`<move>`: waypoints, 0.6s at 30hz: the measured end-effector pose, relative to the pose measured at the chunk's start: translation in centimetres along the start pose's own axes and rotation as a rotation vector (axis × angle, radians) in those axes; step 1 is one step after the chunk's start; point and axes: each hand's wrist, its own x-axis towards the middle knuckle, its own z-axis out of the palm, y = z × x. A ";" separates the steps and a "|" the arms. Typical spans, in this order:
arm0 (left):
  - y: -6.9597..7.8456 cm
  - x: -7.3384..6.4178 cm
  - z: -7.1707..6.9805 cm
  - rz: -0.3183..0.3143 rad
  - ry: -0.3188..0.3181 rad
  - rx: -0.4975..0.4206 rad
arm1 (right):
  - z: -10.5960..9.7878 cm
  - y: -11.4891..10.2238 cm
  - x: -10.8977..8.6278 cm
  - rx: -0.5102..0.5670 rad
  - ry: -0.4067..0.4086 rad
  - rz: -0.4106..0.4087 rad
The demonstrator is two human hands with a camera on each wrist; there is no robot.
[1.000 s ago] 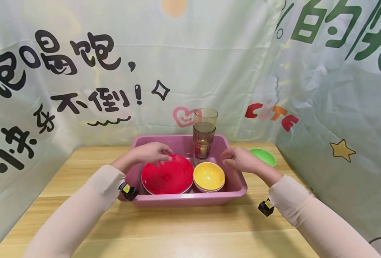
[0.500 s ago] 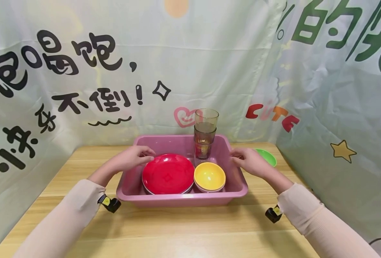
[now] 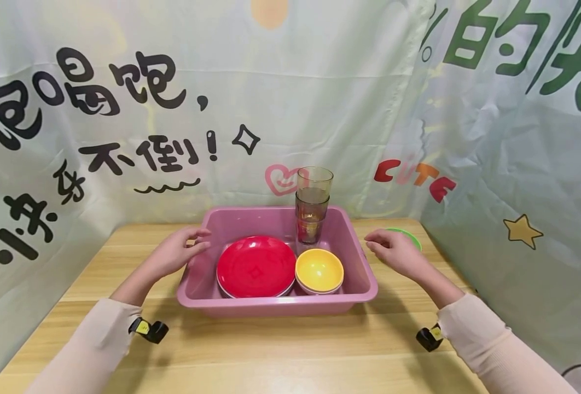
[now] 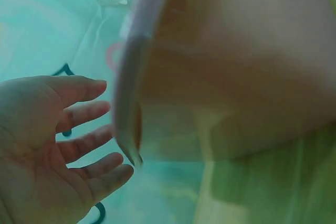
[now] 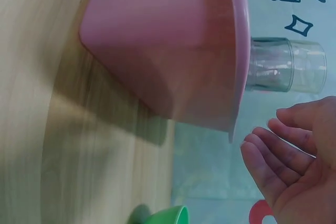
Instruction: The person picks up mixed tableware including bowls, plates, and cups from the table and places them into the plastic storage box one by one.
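A pink plastic tub (image 3: 280, 306) stands on the wooden table, holding a stack of plates with a red plate (image 3: 256, 267) on top. Beside the plates sit stacked bowls, the upper one a yellow bowl (image 3: 319, 270). Nested clear brown cups (image 3: 313, 205) rise above the tub's back right. My left hand (image 3: 178, 253) hovers by the tub's left rim with loosely bent fingers and nothing in it; the left wrist view shows its palm facing the tub wall (image 4: 173, 87). Off the right rim, my right hand (image 3: 396, 253) is likewise holding nothing, fingers relaxed (image 5: 299, 156).
A green bowl (image 3: 408, 236) lies on the table (image 3: 290, 355) behind my right hand, partly hidden by it. Printed cloth (image 3: 221, 98) hangs close along the table's back and sides.
My left hand has moved left from over the red plate to outside the tub's left rim. My right hand has drifted right, away from the tub. The tub and dishes stay put.
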 end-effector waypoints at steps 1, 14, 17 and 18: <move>-0.3 -0.2 0.0 -0.012 0.005 -0.004 | -0.1 0.1 -0.1 0.006 0.004 0.003; -3.8 -2.4 2.0 -0.185 0.048 -0.392 | -0.6 2.5 -1.0 0.058 0.041 0.086; -4.5 -2.6 2.6 -0.210 0.041 -0.462 | -0.8 3.2 -1.2 0.072 0.046 0.110; -4.6 -2.6 2.8 -0.215 0.040 -0.481 | -0.9 3.4 -1.3 0.075 0.050 0.114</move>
